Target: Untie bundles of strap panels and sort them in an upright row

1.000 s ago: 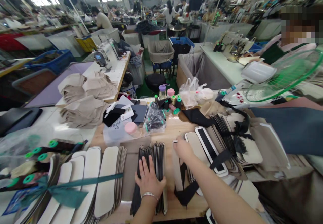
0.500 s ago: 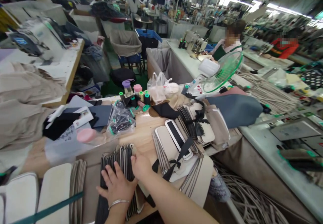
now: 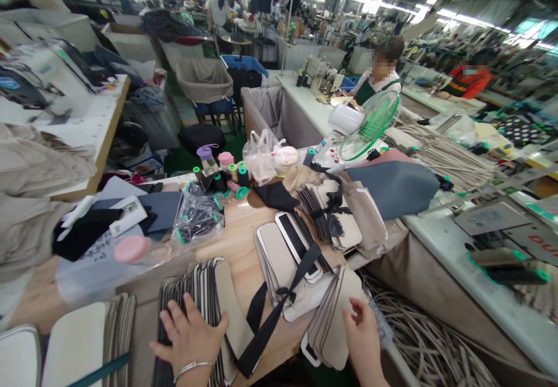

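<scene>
Left hand [image 3: 189, 337], fingers spread, pressed against an on-edge stack of black-edged beige panels [image 3: 204, 285] on the wooden table [image 3: 231, 247]. Right hand [image 3: 361, 340], fingers loosely curled, grips nothing, just beside a second beige panel stack [image 3: 333, 329].

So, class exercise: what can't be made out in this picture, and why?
Head view:
Lower end of the dark-edged stack: covered by the left hand, cut off by the bottom edge.
Right forearm: cut off by the bottom edge.
Contents of the clear plastic bag: blurred by crumpled plastic.
Red lettering on the machine panel: cut off by the right edge.
Print on the white card: too small to read.
</scene>
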{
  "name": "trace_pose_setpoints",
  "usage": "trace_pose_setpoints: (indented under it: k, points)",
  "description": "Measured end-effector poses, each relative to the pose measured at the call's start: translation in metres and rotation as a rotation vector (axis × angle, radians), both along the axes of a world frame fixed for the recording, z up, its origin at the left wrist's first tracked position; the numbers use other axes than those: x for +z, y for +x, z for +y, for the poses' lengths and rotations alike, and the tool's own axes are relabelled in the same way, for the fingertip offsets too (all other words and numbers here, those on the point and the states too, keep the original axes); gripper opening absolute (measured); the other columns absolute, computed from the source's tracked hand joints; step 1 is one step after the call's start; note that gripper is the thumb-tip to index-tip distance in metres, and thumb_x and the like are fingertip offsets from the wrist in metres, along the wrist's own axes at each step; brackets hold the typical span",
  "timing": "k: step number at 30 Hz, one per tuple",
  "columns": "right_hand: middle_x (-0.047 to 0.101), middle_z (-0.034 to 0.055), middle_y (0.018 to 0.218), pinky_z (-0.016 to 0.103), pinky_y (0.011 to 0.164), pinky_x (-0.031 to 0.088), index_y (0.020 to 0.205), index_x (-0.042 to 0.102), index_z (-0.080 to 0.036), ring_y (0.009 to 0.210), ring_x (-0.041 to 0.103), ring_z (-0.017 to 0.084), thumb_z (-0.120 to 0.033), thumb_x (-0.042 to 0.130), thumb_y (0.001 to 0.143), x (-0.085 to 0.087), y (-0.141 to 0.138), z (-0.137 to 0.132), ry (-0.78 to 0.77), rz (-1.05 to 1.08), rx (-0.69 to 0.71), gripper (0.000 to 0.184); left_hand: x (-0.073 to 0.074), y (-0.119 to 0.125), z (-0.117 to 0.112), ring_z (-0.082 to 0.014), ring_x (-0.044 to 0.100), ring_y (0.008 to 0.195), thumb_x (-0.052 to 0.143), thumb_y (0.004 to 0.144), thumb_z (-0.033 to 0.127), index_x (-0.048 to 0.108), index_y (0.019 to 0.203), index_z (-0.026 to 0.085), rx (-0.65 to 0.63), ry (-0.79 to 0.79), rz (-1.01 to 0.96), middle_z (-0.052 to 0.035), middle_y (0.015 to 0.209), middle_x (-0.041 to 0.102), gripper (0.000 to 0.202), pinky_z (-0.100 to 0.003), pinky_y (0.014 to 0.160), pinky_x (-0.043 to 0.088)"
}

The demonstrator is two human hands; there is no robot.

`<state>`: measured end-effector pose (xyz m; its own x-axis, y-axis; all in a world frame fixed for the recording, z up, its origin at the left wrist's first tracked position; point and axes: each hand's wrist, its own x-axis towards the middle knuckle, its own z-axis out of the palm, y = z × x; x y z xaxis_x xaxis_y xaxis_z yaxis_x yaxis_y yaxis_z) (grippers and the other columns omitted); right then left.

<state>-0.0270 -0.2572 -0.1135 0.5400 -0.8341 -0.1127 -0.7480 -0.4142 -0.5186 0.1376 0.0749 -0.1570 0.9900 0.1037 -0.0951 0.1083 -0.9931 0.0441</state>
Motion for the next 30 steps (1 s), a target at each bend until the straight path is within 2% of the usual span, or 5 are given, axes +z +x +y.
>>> trace_pose_setpoints:
  k: [5, 12, 16, 23, 30]
  points:
    - [0.052, 0.0175, 0.134, 0.045, 0.113, 0.031, 0.121, 0.051, -0.015, 0.130, 0.042, 0.026, -0.021, 0.037, 0.086, 0.015, 0.074, -0.002, -0.103, -0.045, 0.286, 0.038, 0.006, -0.001, -0.005, -0.0410, 0.006, 0.146, 0.050, 0.077, 0.058, 0.009, 0.152, 0.008, 0.009, 0.006, 0.032, -0.0261, 0.158, 0.009, 0.099, -0.074, 0.104, 0.017]
    - [0.069, 0.0033, 0.115, 0.037, 0.117, 0.022, 0.102, 0.068, -0.026, 0.126, 0.050, 0.020, -0.024, 0.054, 0.084, 0.029, 0.144, 0.018, -0.054, 0.137, 0.916, 0.022, 0.007, -0.002, -0.004, -0.0404, 0.006, 0.147, 0.049, 0.079, 0.057, 0.010, 0.152, 0.007, 0.016, 0.009, 0.027, -0.0257, 0.159, 0.009, 0.097, -0.073, 0.104, 0.016]
    - [0.071, 0.0126, 0.079, 0.045, 0.100, 0.040, 0.080, 0.068, -0.016, 0.091, 0.065, 0.026, -0.044, 0.054, 0.088, 0.023, 0.145, 0.009, -0.105, 0.368, 0.850, 0.032, 0.007, -0.002, 0.000, -0.0406, 0.007, 0.147, 0.048, 0.079, 0.059, 0.011, 0.152, 0.008, 0.011, 0.035, 0.020, -0.0257, 0.159, 0.009, 0.097, -0.073, 0.105, 0.015]
    - [0.055, 0.0166, 0.130, 0.044, 0.105, 0.037, 0.129, 0.048, -0.012, 0.124, 0.048, 0.028, -0.034, 0.057, 0.089, 0.016, 0.182, -0.012, -0.294, 0.398, 0.608, 0.047, 0.006, -0.001, 0.005, -0.0401, 0.008, 0.147, 0.047, 0.080, 0.058, 0.016, 0.151, 0.008, 0.014, 0.055, -0.008, -0.0253, 0.159, 0.008, 0.093, -0.071, 0.107, 0.013]
    - [0.064, 0.0080, 0.107, 0.045, 0.095, 0.048, 0.111, 0.060, -0.013, 0.102, 0.061, 0.021, -0.042, 0.056, 0.092, -0.006, 0.225, -0.023, -0.217, 0.376, 0.463, 0.035, 0.007, 0.000, 0.006, -0.0401, 0.007, 0.147, 0.045, 0.081, 0.057, 0.017, 0.151, 0.006, 0.019, 0.077, 0.016, -0.0246, 0.159, 0.008, 0.092, -0.072, 0.106, 0.015]
